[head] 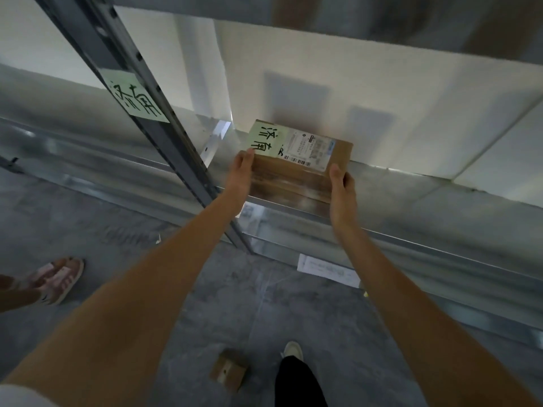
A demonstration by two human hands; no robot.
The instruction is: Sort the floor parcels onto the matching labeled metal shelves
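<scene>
the cardboard parcel sits on the metal shelf, its near side close to the shelf's front edge and its far side toward the white back wall, and it seems to be put here because the green note stuck on its top carries the same handwritten characters as the green tag on the upright post to the left. both hands flank it, probably to slide it squarely inward without tipping. the left hand lies flat against the parcel's left side, fingers together and straight, the fingertips touching the near left corner by the note. the right hand presses the near right corner, thumb up along the side; its other fingers are hidden, so whether they curl under cannot be told. neither hand looks clamped around the box; it lies between the two palms. another small box remains on the floor, near a shoe.
</scene>
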